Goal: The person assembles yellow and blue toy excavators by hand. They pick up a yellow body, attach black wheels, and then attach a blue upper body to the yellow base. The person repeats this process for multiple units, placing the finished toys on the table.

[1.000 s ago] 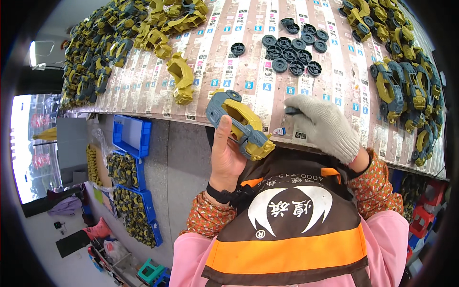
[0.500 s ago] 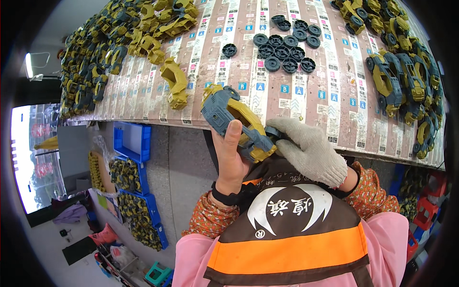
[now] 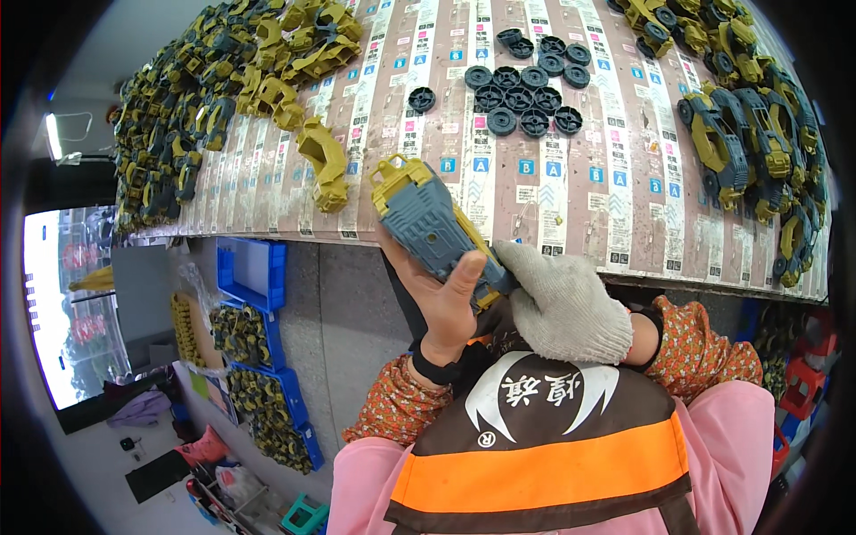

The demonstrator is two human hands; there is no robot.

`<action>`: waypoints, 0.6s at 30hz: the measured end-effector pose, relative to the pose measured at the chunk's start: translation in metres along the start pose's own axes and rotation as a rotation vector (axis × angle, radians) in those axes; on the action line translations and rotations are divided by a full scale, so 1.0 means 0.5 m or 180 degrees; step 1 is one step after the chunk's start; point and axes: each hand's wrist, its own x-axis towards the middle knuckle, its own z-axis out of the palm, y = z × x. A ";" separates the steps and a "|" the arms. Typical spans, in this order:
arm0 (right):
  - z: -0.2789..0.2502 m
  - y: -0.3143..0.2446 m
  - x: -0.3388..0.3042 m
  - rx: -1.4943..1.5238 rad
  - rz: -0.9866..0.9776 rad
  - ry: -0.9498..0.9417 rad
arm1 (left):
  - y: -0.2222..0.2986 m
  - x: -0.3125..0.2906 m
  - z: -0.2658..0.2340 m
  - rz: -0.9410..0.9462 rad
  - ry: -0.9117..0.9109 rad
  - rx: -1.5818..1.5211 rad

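Observation:
My bare left hand [image 3: 446, 308] is closed round a toy car body [image 3: 426, 223], with the thumb across its blue-grey side. The car is tilted over the table's near edge; yellow parts show at its far end and along its right side. My right hand [image 3: 571, 308], in a pale knitted glove, is closed against the car's near right side. Its fingertips are partly hidden, and no wheel shows between them. Beyond the hands lies a group of dark toy wheels [image 3: 534, 78], with a single wheel [image 3: 422, 99] to their left.
A yellow car shell [image 3: 323, 165] lies left of the car, near a large heap of toy car parts [image 3: 214, 98]. More car bodies [image 3: 724, 143] are piled at the right of the table [image 3: 383, 98]. Blue crates [image 3: 283, 343] stand below on the left.
The car has rolled in my left hand, so its blue-grey side now faces up. My gloved right hand has shifted slightly nearer; the dark wheel earlier at its fingertips is now out of sight.

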 end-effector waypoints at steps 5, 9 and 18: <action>-0.003 0.011 0.006 0.0188 -0.0074 -0.0006 | -0.012 -0.004 -0.007 0.0274 -0.0140 0.0132; -0.004 0.008 0.004 0.0252 -0.0030 0.0016 | -0.015 -0.001 -0.004 0.0109 -0.0280 0.0059; -0.142 0.028 0.051 0.0609 -0.0147 0.0987 | 0.046 0.079 -0.011 -0.0907 -0.2065 0.0981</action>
